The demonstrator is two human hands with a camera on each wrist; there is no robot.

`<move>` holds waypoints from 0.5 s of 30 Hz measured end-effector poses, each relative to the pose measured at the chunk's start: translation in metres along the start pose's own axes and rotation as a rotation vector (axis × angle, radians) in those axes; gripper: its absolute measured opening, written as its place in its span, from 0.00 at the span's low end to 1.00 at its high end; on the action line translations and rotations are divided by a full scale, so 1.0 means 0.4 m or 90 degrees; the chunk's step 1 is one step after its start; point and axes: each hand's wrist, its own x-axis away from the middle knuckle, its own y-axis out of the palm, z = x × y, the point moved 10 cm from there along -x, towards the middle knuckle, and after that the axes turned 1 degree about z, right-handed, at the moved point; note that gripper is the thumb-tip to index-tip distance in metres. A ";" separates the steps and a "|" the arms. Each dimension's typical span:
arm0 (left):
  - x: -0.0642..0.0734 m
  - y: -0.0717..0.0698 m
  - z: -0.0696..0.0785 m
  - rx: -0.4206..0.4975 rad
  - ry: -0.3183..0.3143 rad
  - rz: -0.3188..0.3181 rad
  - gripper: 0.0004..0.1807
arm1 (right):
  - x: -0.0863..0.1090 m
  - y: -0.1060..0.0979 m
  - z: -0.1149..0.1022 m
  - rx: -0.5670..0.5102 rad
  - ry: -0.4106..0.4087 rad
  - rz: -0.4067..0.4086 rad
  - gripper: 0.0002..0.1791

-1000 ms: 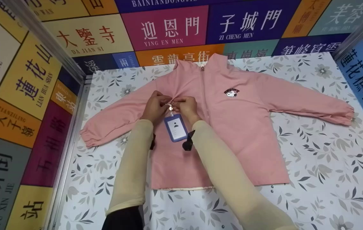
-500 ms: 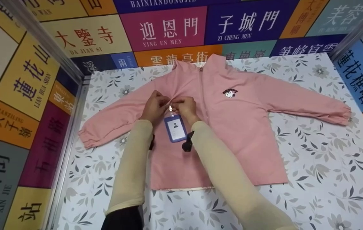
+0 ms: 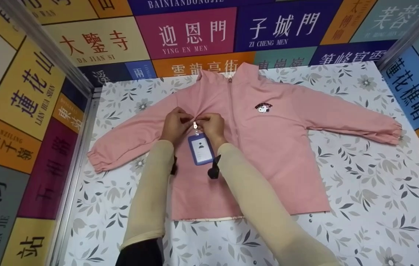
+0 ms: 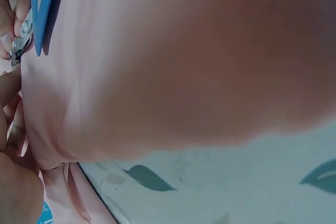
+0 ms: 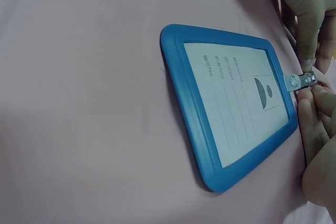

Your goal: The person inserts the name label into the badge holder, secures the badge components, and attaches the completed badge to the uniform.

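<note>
A pink zip jacket lies spread front-up, with a small cartoon patch on its chest. On the chest opposite the patch, a blue-framed ID badge lies flat, its printed card face up. Its metal clip is at a raised fold of the cloth. My left hand pinches the jacket cloth beside the clip, fingertips close to the metal. From the other side my right hand pinches the clip between thumb and finger. The fingers partly hide the clip's mouth.
Beneath the jacket is a white tabletop with a grey leaf and flower print. Panels with coloured blocks of lettering stand behind it and on both sides. A metal frame edge runs along the left.
The head view has shifted slightly, so the whole scene sits a little further left. Both hands stay at the clip and the cloth fold, with little visible movement.
</note>
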 end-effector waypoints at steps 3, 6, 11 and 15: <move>-0.001 -0.003 0.004 -0.004 0.000 0.006 0.06 | -0.001 -0.002 -0.002 -0.001 0.001 0.007 0.06; -0.002 -0.004 0.009 -0.007 0.012 0.011 0.05 | -0.001 -0.002 -0.001 -0.003 0.005 0.009 0.06; -0.002 -0.004 0.011 -0.001 0.027 0.019 0.05 | 0.000 -0.003 0.001 -0.005 0.009 0.013 0.06; -0.001 -0.004 0.007 0.007 0.028 0.025 0.04 | 0.002 -0.003 0.004 -0.007 0.016 0.015 0.06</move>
